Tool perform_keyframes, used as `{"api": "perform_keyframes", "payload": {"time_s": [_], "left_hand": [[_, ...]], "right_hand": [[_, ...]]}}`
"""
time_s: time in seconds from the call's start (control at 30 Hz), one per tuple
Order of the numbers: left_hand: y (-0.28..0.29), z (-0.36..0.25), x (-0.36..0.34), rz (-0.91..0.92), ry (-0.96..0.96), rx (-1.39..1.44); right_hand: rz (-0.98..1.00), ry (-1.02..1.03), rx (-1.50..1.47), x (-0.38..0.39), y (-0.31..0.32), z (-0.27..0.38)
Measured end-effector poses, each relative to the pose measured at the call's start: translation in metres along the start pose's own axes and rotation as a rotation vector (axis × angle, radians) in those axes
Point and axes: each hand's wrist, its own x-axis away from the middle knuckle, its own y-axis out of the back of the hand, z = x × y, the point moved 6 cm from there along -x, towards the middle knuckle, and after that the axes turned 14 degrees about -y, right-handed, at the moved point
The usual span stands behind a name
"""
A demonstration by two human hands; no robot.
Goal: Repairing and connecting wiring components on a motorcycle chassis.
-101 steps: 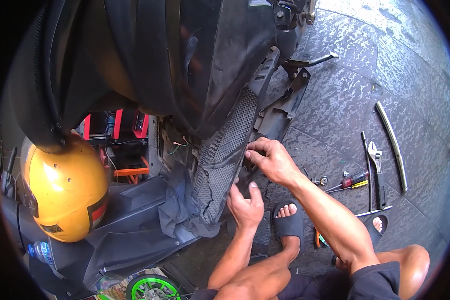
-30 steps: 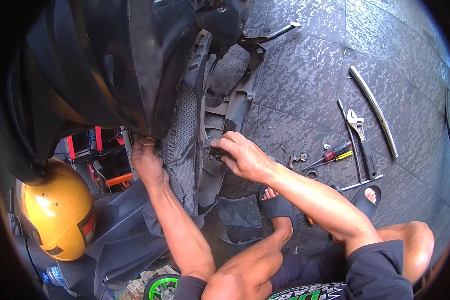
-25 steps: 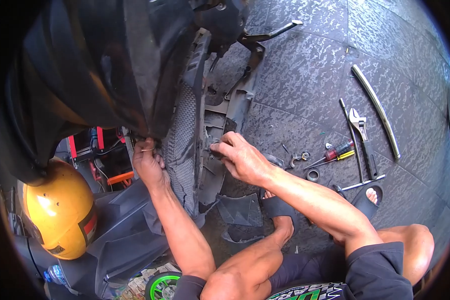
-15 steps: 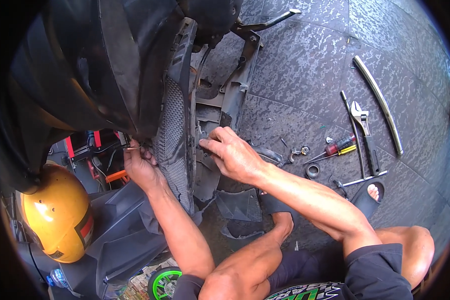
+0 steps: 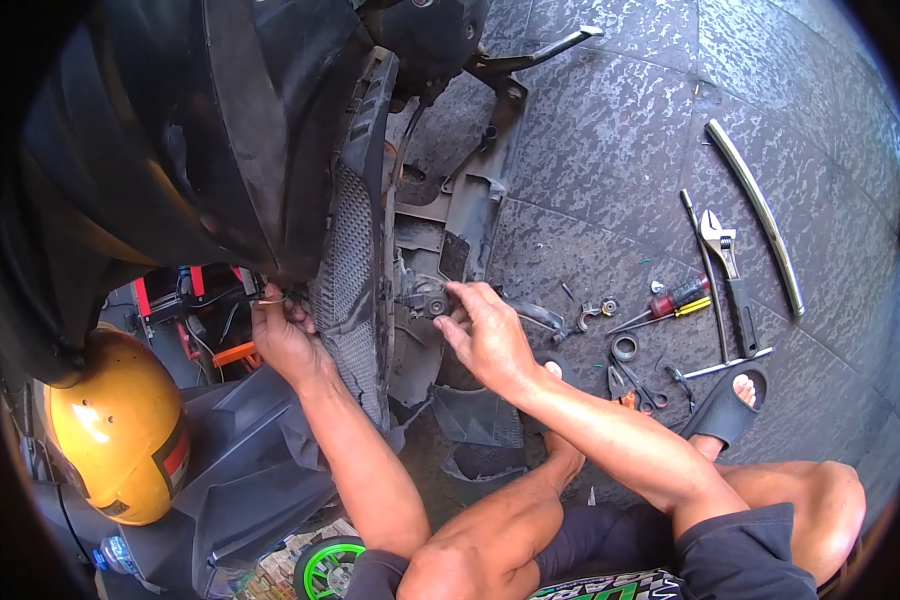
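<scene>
A motor scooter's dark body panel (image 5: pixel 240 130) fills the upper left, with a textured footboard (image 5: pixel 348 240) along its edge. My left hand (image 5: pixel 288 335) is closed under the panel's lower edge, fingertips pinched beside a thin copper-coloured piece; what exactly they hold is too small to tell. Across the footboard, my right hand (image 5: pixel 488 340) has its thumb and fingers apart and holds nothing visible. Its fingertips are close to a dirty metal fitting with a round bolt (image 5: pixel 430 303) on the scooter's frame; whether they touch it I cannot tell.
Right of me on the dark tiled floor lie an adjustable wrench (image 5: pixel 730 280), a curved metal tube (image 5: pixel 755 215), a long T-handle wrench (image 5: pixel 705 270), screwdrivers (image 5: pixel 675 297), a tape roll (image 5: pixel 624 347) and scissors (image 5: pixel 650 393). A yellow helmet (image 5: pixel 110 430) and grey panels (image 5: pixel 245 450) are at left.
My right hand has drawn back rightward and down from the frame, its fingers spreading and the bolted fitting coming into sight. Pliers and scissors now show below my forearm. My left hand stays put.
</scene>
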Motion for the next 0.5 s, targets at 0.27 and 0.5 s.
{"api": "perform_keyframes", "payload": {"time_s": [0.27,0.5], "left_hand": [[-0.002,-0.003,0.004,0.006,-0.002,-0.041],[0.010,0.001,0.004,-0.033,-0.024,-0.105]], "right_hand": [[0.068,-0.284,-0.207,-0.006,-0.005,-0.014],[0.086,-0.348,-0.368,-0.002,-0.011,-0.028]]}}
